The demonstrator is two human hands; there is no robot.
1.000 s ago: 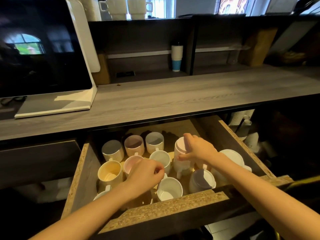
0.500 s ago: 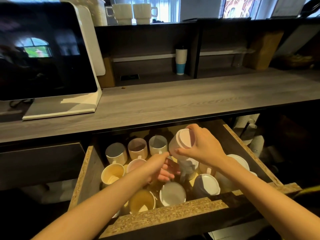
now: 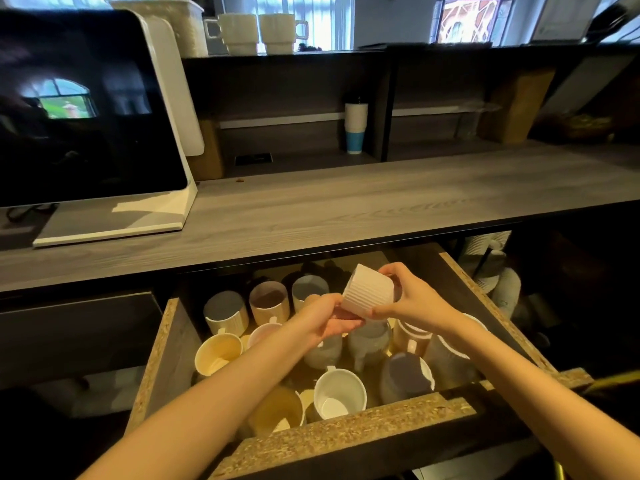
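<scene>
Gray wood counter point(image 3: 346, 202) runs across the room, and right under it a wooden drawer point(image 3: 152, 351) is pulled open. The drawer is full of mugs. A white mug point(image 3: 341, 393) sits near the drawer's front edge, and a yellow mug point(image 3: 218, 353) sits by the drawer's left wall.

Above the middle of the drawer, two bare hands hold a ribbed white cup point(image 3: 369, 294). The cup is up in the air and tipped on its side, not touching the mugs below. The left hand point(image 3: 332, 317) has its fingers curled under the cup's low end. The right hand point(image 3: 412, 299) grips the other end, thumb below and fingers over the top.

Far behind the drawer, on the counter's left part, stands a big dark screen point(image 3: 79, 109). A stack of paper cups point(image 3: 355, 129) stands on a low shelf straight behind the drawer. Two white mugs point(image 3: 263, 32) sit high up on the top shelf.
</scene>
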